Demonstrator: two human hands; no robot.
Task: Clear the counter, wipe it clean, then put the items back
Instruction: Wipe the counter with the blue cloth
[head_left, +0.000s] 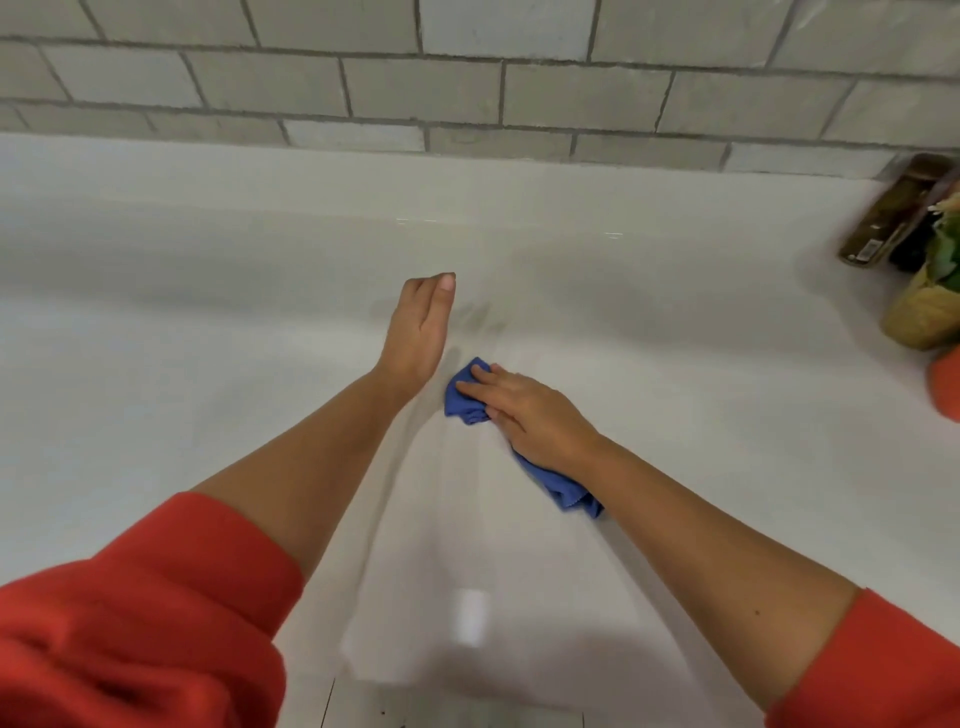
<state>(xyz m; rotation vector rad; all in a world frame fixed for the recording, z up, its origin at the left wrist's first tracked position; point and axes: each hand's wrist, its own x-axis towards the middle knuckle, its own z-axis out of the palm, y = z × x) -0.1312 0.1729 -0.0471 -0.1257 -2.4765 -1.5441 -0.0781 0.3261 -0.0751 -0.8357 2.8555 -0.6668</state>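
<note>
A blue cloth lies on the white counter, near its middle. My right hand presses flat on the cloth, fingers straight and pointing left; part of the cloth sticks out behind my wrist. My left hand hovers just left of the cloth, fingers straight and together, holding nothing. Both arms wear red sleeves pushed up.
At the right edge stand a dark spice jar, a yellowish jar with green leaves and an orange thing, all blurred. A grey tiled wall backs the counter. The counter's front edge runs along the bottom.
</note>
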